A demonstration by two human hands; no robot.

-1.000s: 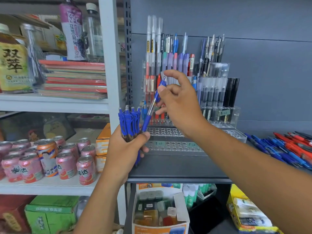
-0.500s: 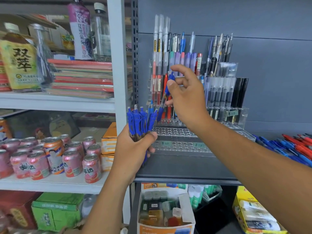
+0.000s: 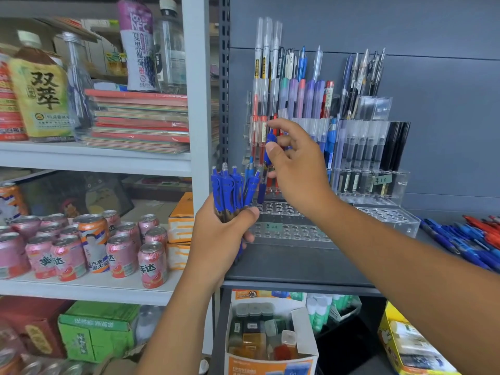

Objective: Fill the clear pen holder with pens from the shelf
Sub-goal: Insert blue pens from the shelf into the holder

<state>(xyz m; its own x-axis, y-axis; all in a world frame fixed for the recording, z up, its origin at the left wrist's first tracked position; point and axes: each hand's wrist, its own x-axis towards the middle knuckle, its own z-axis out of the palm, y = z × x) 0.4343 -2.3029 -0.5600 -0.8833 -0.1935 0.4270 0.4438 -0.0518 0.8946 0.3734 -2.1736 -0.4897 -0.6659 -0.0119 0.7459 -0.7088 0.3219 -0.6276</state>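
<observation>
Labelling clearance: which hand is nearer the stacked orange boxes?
Left. The left hand, gripping a blue pen bundle, is just beside the stacked orange boxes; the right hand, pinching one blue pen, is farther right, higher, at the clear pen holder.

Blue pen [image 3: 262, 186], perhaps in clear holder [image 3: 284, 234]

Below my left hand [image 3: 219, 234], the dark shelf [image 3: 297, 263] carries the clear pen holder [image 3: 292, 231] just beyond it; loose pens [image 3: 460, 239] lie well right of my right hand [image 3: 295, 169].

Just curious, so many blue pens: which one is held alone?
The blue pen pinched upright by the right hand; the other pens are bunched in the left hand.
</observation>
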